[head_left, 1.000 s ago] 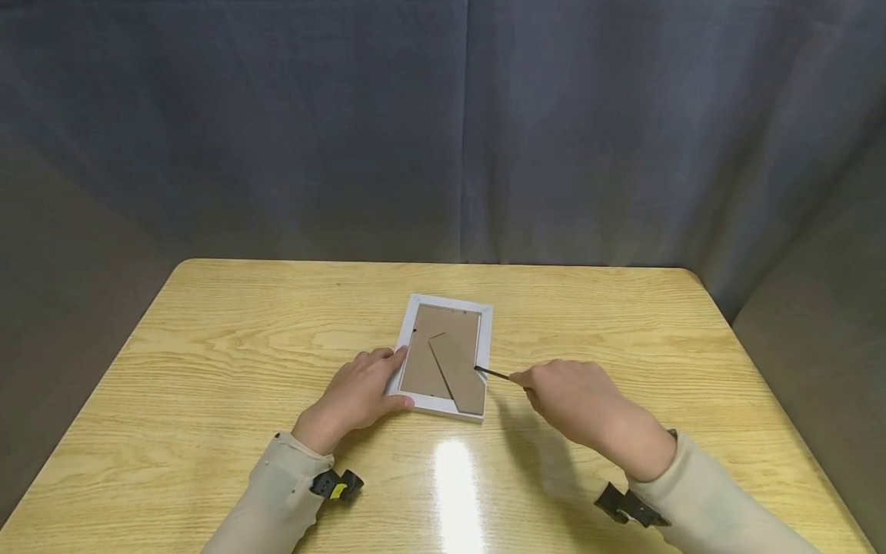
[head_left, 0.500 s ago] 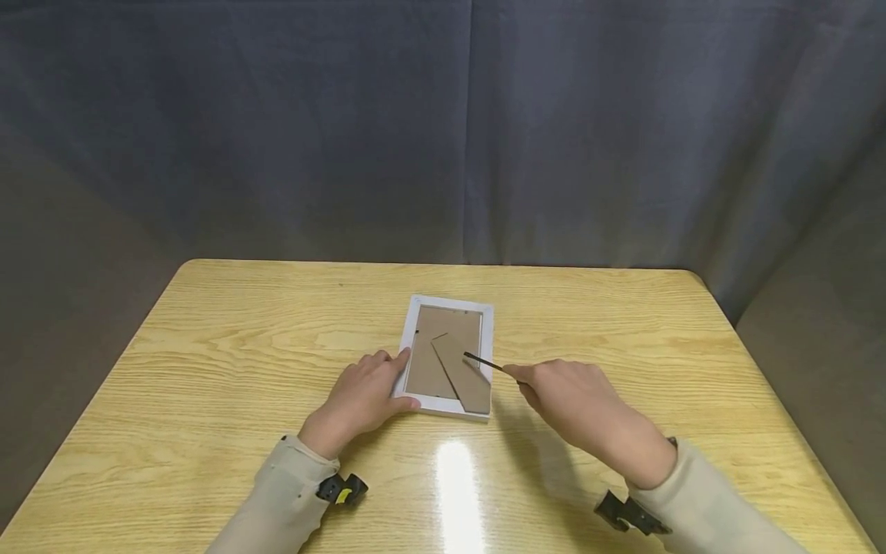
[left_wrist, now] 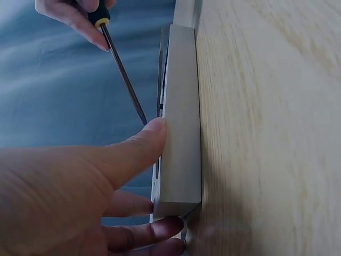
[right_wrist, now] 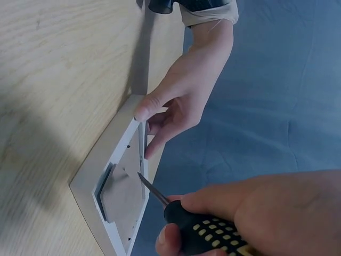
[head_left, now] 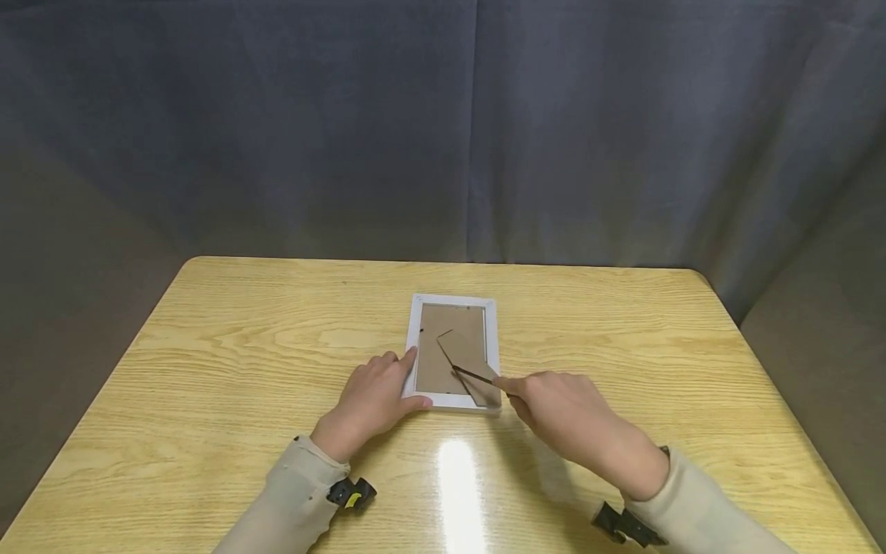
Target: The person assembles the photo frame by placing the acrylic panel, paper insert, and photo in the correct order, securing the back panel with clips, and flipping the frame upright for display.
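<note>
A white picture frame lies face down, its brown backing board and slanted stand leg showing. My left hand grips its near left corner, thumb on the near edge and fingers along the left side. In my right hand is a screwdriver with a black and yellow handle. Its thin shaft slants down to the left, the tip overlapping the stand leg's left edge in the head view. Small dark tabs dot the edge of the backing.
The wood-grain table extends around the frame on all sides. Behind it hangs a dark grey curtain. Black wrist cameras sit at both sleeve cuffs, close over the tabletop.
The screwdriver tip has moved left, from the backing's right edge across to the stand leg's left edge. The frame has turned slightly and shifted a little right, along with my left hand.
</note>
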`<control>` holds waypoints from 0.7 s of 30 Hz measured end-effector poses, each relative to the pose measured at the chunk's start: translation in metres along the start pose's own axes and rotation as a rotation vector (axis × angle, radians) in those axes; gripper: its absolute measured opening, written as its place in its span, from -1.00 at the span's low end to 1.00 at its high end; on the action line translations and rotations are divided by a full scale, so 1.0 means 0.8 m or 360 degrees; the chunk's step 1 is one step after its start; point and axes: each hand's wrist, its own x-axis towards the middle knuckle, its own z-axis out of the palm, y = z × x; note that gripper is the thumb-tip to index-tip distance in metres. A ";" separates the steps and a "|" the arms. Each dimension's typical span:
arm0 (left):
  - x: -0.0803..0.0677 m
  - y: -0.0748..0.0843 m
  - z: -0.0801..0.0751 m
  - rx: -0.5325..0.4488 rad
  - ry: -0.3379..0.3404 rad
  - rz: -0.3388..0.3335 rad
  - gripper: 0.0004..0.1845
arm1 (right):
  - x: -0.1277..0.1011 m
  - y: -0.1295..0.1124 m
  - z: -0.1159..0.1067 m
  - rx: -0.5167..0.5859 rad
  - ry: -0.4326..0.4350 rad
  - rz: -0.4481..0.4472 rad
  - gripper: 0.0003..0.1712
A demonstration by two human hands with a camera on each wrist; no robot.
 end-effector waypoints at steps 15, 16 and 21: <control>-0.001 0.003 0.005 0.0000 0.0053 0.0002 -0.08 | -0.009 -0.005 -0.003 0.0010 -0.0055 -0.0046 -0.61; -0.001 0.003 0.006 0.0005 0.0055 0.0001 -0.07 | -0.010 -0.005 -0.003 0.0007 -0.0055 -0.0053 -0.61; -0.001 0.005 0.007 0.0005 0.0079 0.0002 -0.06 | -0.013 -0.006 -0.006 -0.0011 -0.0058 -0.0079 -0.61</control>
